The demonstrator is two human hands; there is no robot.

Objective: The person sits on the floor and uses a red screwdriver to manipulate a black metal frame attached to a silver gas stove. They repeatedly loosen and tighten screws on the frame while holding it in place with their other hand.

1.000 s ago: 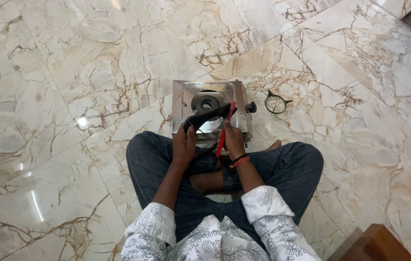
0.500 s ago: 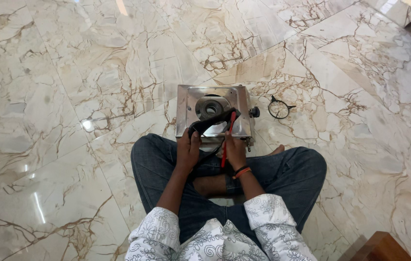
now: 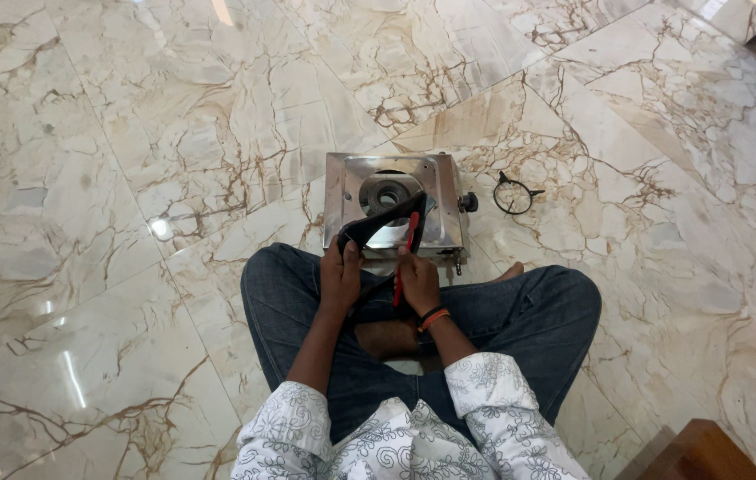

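Note:
I sit cross-legged on a marble floor with a small steel single-burner stove in front of my knees. My left hand grips a black curved metal part and holds it up over the stove's near edge. In my right hand is a tool with red handles, its tip pointing up against the black part. The stove's round burner opening shows behind the black part. A black knob sticks out of the stove's right side.
A black wire ring with short prongs lies on the floor to the right of the stove. A brown wooden corner shows at the bottom right. Marble tiles spread all around.
The view has shifted slightly. Both hands stay on the black part and the red tool, with the part tilted a little differently over the stove.

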